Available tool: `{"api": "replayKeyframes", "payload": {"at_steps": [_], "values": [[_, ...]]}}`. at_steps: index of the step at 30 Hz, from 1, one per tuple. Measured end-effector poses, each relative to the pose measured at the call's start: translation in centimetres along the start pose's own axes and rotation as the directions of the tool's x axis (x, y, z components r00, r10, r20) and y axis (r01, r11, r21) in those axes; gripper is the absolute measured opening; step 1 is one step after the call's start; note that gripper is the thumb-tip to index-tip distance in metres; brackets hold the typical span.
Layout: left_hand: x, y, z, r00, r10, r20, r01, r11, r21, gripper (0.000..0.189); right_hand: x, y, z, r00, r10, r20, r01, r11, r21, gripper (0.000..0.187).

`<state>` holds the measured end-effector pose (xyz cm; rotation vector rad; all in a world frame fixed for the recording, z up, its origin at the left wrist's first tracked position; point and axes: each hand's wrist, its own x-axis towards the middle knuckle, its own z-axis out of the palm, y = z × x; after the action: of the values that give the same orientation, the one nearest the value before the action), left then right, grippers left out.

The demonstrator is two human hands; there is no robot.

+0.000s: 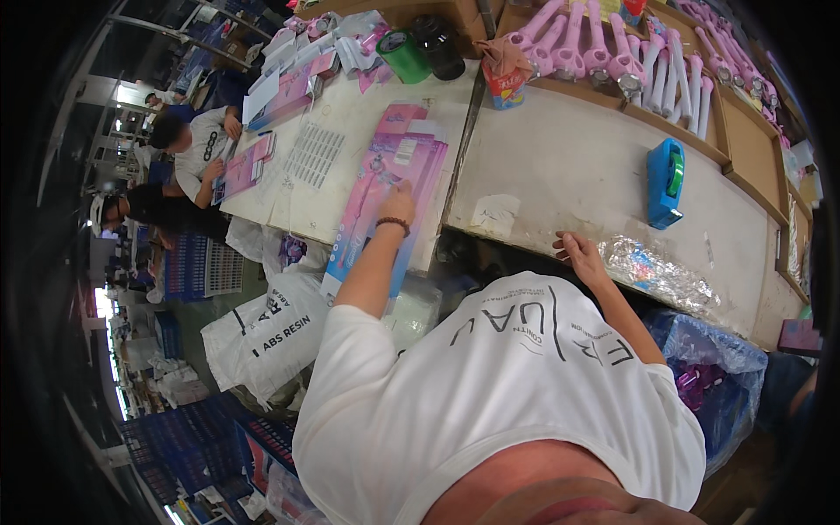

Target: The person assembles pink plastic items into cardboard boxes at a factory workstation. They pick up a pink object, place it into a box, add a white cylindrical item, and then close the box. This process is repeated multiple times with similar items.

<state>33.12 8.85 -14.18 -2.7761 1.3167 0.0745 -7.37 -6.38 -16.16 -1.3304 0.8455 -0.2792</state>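
My left hand (397, 205), with a beaded bracelet at the wrist, rests on a stack of flat pink and blue printed cartons (367, 203). Its fingers look partly curled; whether they grip a carton is unclear. A white label (405, 151) with print lies on the cartons above that hand. My right hand (579, 254) is at the table's near edge, its fingers apart and holding nothing. Crumpled clear plastic (656, 272) lies to its right. Farther back stands a blue tape dispenser (665, 184) with green tape.
Pink wand-like toys (597, 56) fill cardboard trays (755, 154) at the back right. Left of the cartons lies a label sheet (315, 155); behind are a green tape roll (403, 58) and a dark jar (438, 47). A co-worker (203, 147) handles cartons at left. A gap splits the tables.
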Motion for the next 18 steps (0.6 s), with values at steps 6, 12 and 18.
{"api": "replayKeyframes", "payload": {"at_steps": [6,12,18], "values": [[-0.4,-3.1,-18.2,0.941,0.055,-0.333,-0.066,0.998,-0.022,0.026,0.8,-3.4,-0.5,0.975,-0.203,-0.094,0.188,0.971,-0.150,0.043],[-6.4,7.5,-22.0,0.752,0.588,-0.297,-0.645,0.749,-0.151,0.026,2.3,-5.5,0.3,0.652,-0.700,-0.292,0.561,0.704,-0.435,0.046],[-5.3,16.7,-14.2,0.731,0.672,0.116,-0.599,0.713,-0.365,0.036,4.0,-3.8,-0.9,0.870,-0.443,-0.215,0.391,0.887,-0.247,0.056]]}}
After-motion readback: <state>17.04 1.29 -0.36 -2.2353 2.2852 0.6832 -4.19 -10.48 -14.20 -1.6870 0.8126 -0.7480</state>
